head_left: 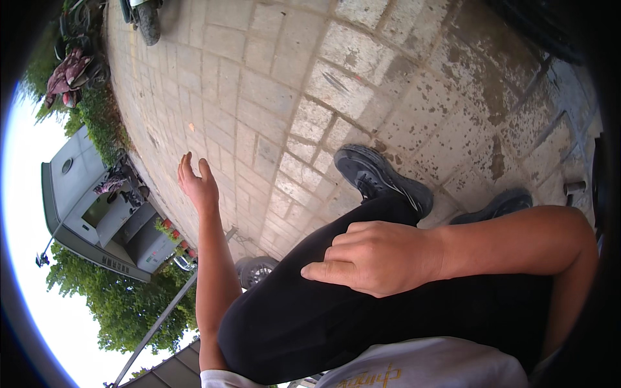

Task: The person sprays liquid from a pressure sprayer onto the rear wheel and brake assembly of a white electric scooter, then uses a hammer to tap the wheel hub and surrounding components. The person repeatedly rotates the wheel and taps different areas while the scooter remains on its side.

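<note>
My left hand (pixel 197 184) is raised over the paving at the left with its thumb and fingers apart. Nothing is in it. My right hand (pixel 372 258) is curled into a loose fist above the black trousers (pixel 291 310), its thumb pointing left. No object sticks out of that fist, though its palm side is hidden. One dark sneaker (pixel 378 171) stands on the pavement beyond the right hand. The other shoe (pixel 495 207) is partly covered by my right forearm.
Stone paving (pixel 259 90) spreads ahead, with dark stains at the right. A small wheel (pixel 257 271) shows beside my left forearm. A vehicle tyre (pixel 149 26) stands far off at the upper left. A grey building (pixel 97 207), trees and parked bikes line the left side.
</note>
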Action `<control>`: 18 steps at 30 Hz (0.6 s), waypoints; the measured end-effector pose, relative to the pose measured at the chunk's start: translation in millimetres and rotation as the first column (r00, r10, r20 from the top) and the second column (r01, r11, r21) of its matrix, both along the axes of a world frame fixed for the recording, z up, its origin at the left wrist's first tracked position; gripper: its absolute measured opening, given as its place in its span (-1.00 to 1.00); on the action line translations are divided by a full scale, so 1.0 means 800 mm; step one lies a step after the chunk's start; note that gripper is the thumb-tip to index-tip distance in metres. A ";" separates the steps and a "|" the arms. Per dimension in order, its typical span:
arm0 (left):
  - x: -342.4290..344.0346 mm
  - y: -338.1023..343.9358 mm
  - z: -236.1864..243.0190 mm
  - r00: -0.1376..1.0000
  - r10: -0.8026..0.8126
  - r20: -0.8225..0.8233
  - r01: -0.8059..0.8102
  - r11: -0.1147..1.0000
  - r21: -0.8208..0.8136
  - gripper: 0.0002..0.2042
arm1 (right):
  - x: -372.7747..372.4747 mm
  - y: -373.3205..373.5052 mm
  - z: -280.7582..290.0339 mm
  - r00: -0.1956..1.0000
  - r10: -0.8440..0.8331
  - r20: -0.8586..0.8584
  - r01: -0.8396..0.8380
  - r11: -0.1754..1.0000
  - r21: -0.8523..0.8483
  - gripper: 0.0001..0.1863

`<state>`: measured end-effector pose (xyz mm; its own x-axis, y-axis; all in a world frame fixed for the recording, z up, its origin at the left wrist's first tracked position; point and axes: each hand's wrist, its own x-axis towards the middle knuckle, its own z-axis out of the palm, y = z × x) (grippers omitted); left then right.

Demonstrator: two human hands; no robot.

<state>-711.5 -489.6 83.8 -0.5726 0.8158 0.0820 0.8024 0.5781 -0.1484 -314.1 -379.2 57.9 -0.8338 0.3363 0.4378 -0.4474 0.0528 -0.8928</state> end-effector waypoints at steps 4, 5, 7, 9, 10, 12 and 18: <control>0.001 -0.001 0.002 1.000 0.009 -0.010 -0.009 1.000 -0.020 -0.61 | 0.004 0.006 0.002 0.997 0.063 0.034 -0.067 0.992 0.111 -0.62; 0.002 -0.001 0.002 1.000 0.010 -0.008 -0.010 1.000 -0.023 -0.60 | 0.004 0.006 0.002 0.998 0.060 0.030 -0.064 0.991 0.120 -0.62; 0.003 -0.002 0.003 1.000 0.011 -0.004 -0.011 1.000 -0.027 -0.60 | 0.004 0.006 0.003 0.998 0.054 0.021 -0.057 0.989 0.138 -0.61; 0.005 -0.001 0.003 1.000 0.018 0.007 -0.018 1.000 -0.024 -0.60 | 0.002 0.003 0.003 1.000 0.028 0.013 -0.030 0.990 0.137 -0.61; 0.006 -0.001 0.003 1.000 0.014 0.000 -0.014 0.999 -0.030 -0.60 | 0.000 0.002 0.004 1.000 0.008 0.011 -0.010 0.990 0.144 -0.61; 0.008 0.000 0.003 1.000 0.024 0.009 -0.023 0.999 -0.027 -0.60 | -0.003 0.001 0.004 1.000 -0.026 -0.002 0.026 0.990 0.138 -0.56; 0.002 0.001 0.003 1.000 -0.020 0.016 0.021 1.000 -0.019 -0.60 | 0.001 0.017 -0.008 0.996 0.045 0.080 -0.045 0.999 -0.007 -0.54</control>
